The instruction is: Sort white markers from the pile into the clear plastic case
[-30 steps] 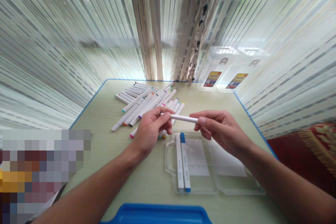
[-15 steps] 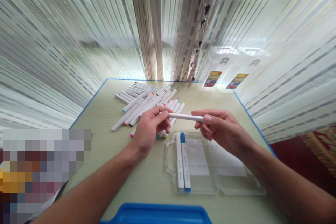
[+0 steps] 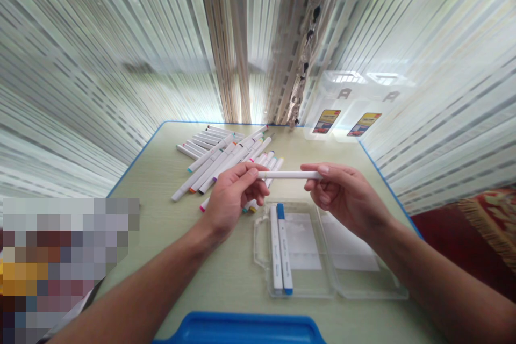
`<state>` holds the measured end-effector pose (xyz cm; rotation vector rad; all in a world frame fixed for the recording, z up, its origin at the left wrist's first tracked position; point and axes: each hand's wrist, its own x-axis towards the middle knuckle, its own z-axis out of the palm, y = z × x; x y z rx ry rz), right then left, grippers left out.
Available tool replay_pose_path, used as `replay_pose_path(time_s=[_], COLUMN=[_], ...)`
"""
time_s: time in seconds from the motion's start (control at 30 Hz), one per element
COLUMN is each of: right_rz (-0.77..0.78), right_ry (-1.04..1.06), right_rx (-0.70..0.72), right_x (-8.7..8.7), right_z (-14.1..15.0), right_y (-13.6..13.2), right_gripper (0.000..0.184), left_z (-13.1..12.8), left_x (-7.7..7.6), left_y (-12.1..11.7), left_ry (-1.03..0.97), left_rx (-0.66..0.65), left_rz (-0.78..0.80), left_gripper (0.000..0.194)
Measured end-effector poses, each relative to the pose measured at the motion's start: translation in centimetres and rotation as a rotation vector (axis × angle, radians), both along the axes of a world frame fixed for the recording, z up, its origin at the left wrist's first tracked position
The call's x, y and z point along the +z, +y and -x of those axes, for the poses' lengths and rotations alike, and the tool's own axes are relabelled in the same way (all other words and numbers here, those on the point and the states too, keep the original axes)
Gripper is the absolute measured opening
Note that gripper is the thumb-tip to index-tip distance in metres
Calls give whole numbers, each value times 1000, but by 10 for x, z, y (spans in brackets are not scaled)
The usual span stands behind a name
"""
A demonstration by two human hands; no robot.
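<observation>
Beyond our grip, we list a striped curtain [image 3: 121, 48] filling the far side, and two clear plastic boxes [image 3: 346, 102] with yellow labels at the far right corner of a pale green, blue-edged table [image 3: 161, 226]. To the right of the grip, past the table edge, lies a red patterned cloth [image 3: 484, 231]. Nearest us, well below the grip, sits a blue plastic item [image 3: 242, 330], cut off by the bottom of the view.

Directly below the grip, we record an open clear plastic case [image 3: 332, 293] holding two white markers with blue ends [image 3: 281, 250], lying side by side in its left half. Beyond and left of the grip, a loose pile of white markers [image 3: 226, 153] with coloured ends lies on the table, partly behind the left hand [image 3: 231, 199].

Both hands are nearly closed, with the thumb and fingers of each pinching one end of a single white marker [image 3: 290, 174]. The right hand [image 3: 346, 196] has the other end. The marker is held level in the air between them, above the case's near-left corner region and clear of the pile.
</observation>
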<state>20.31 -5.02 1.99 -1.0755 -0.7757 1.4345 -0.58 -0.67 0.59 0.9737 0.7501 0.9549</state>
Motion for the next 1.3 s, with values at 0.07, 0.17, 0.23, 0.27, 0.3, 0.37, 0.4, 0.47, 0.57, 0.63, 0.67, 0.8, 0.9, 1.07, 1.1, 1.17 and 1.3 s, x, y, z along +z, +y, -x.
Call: replay_pose_path(time_s=[0.07, 0.17, 0.23, 0.27, 0.3, 0.37, 0.4, 0.47, 0.57, 0.63, 0.67, 0.8, 0.9, 1.07, 1.1, 1.17, 1.3], right_rz=[24, 69, 99, 113, 127, 152, 161, 167, 170, 181, 188, 214, 209, 202, 200, 194, 143], right_ry=[20, 62, 85, 93, 101, 112, 116, 118, 119, 132, 141, 182, 193, 204, 203, 193, 156], right_rx=[-23, -42, -55, -63, -70, -76, -75, -73, -75, -78, -80, -87, -83, -76, -77, -84, -90], right_x=[1, 1, 2, 2, 2, 2, 2, 2, 2, 2, 2, 3, 3, 3, 3, 3, 0], right_z=[0, -1, -2, -2, -3, -4, -4, -5, -5, -5, -5, -4, -5, -5, -4, -4, -4], right_y=[1, 2, 4, 4, 5, 7, 7, 8, 9, 9, 9, 9, 8, 8, 8, 8, 7], right_gripper=[22, 21, 20, 20, 19, 18, 18, 17, 16, 15, 15, 16, 16, 17, 17, 17, 17], left_z=[0, 0, 1, 1, 2, 2, 2, 3, 4, 4, 5, 6, 7, 7, 7, 6, 3], left_x=[1, 2, 2, 2, 2, 2, 2, 2, 2, 2, 2, 1, 0, -1, 0, 1, 1], left_y=[-1, -1, -2, -2, -2, -3, -3, -4, -6, -8, -9, -10, -10, -9, -9, -8, -7], left_ry=[-11, -31, -46, -55, -66, -92, -105, -131, -162, -167, -165, -131, -116, -117, -119, -115, -61], left_rx=[-6, -16, -25, -31, -39, -58, -68, -92, -132, -150, -154, -153, -149, -139, -135, -121, -60], left_rz=[-4, -16, -25, -29, -34, -49, -58, -81, -120, -157, -178, -232, -250, -240, -233, -219, -189], left_gripper=[21, 23, 25, 26, 26, 27, 28, 28, 28, 28, 28, 29, 28, 25, 25, 25, 25])
